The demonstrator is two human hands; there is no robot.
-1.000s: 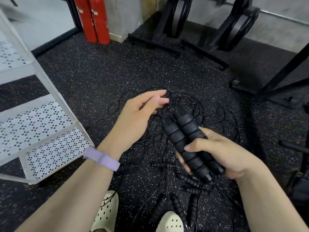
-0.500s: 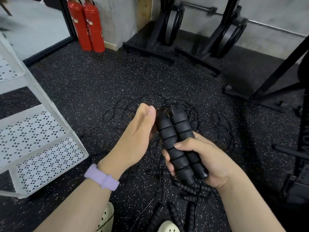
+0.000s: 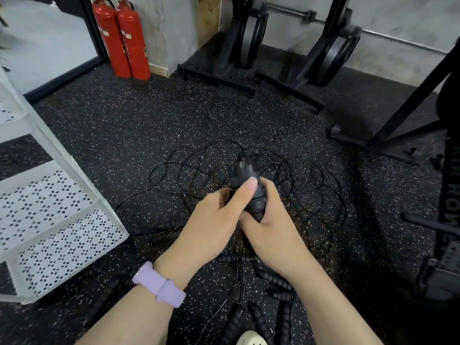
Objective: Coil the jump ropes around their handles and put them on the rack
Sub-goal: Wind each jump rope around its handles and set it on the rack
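Head view. Landmark: the white perforated rack (image 3: 53, 220), standing at the left on the speckled black rubber floor (image 3: 174, 120).

Your right hand (image 3: 271, 230) grips a pair of black ribbed handles (image 3: 250, 188), held together and pointing away from you; fingers wrap round their lower part. This bundle is right of the rack and well apart from it, above the floor. Your left hand (image 3: 214, 222) closes against the same handles from the rack side, its thumb (image 3: 245, 192) laid along them and the fingers curled in behind. Whether it also pinches cord, you cannot tell; the fingertips are hidden. A lilac wristband (image 3: 159, 285) sits on the left wrist.

Thin black rope cord (image 3: 199, 165) lies in loose tangled loops on the floor beyond and around the hands, right of the rack, with one strand running toward the rack's near corner. More ribbed handles (image 3: 273, 280) lie on the floor below the hands, nearer to you. The rack's visible shelves show only perforated sheet. The toe of a cream shoe (image 3: 251, 339) shows at the bottom edge.

Far from the rack: two red fire extinguishers (image 3: 122, 38) against the wall, two black plate stands (image 3: 249, 41) to their right, and a black rig frame (image 3: 410, 105) at the right edge.
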